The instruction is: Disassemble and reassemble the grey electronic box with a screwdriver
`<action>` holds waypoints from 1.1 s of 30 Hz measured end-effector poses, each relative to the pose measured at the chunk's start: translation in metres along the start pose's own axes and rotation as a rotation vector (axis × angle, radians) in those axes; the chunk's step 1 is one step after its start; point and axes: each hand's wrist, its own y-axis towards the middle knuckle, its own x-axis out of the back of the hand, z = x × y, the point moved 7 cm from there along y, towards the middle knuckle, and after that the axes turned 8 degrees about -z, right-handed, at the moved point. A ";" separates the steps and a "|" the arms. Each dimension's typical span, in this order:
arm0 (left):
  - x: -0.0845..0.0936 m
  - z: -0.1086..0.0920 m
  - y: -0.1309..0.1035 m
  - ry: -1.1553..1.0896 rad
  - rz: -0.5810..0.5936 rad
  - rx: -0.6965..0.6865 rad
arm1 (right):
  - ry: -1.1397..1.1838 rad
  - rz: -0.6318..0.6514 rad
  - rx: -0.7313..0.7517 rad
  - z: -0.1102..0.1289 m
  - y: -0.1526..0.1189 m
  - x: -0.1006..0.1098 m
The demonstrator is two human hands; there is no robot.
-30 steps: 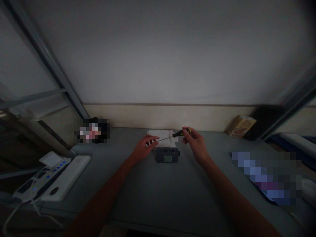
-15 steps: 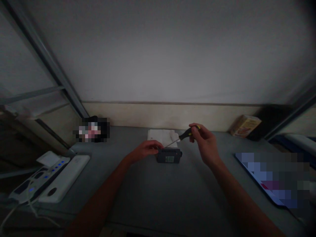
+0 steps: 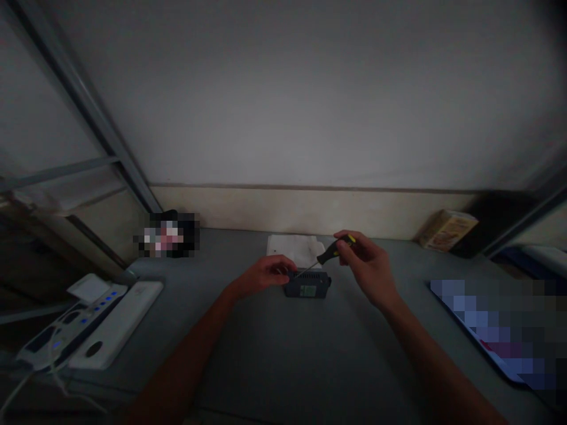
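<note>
A small dark grey box [image 3: 307,284] with vent slots and a pale label stands on the grey table [image 3: 283,354]. My left hand [image 3: 272,274] has its fingers closed on the box's left end. My right hand [image 3: 365,260] is wrapped round the black and yellow handle of a screwdriver [image 3: 330,252]. The screwdriver slants down to the left, and its tip meets the top left part of the box near my left fingertips. Behind the box lies a white sheet or booklet [image 3: 292,248].
At the left are a power strip [image 3: 73,321] with blue lights, a long white case [image 3: 119,327] and cables. A small yellowish carton [image 3: 448,230] stands at the back right. A blurred-out flat object [image 3: 500,330] lies at the right, another dark blurred item [image 3: 170,235] back left.
The screwdriver's tip and handle have moved slightly down relative to the box. My right hand has lowered with it. The whole view has shifted slightly.
</note>
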 end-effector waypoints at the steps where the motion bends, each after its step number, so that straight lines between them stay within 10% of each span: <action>1: 0.000 0.000 0.000 -0.001 0.001 0.001 | -0.007 0.004 0.005 0.000 0.000 0.000; 17: -0.003 0.000 -0.001 -0.056 0.026 0.002 | 0.034 0.126 0.255 0.048 -0.025 -0.024; 33: -0.009 -0.002 0.003 0.067 -0.069 -0.030 | -0.023 -0.045 0.155 0.027 -0.016 -0.024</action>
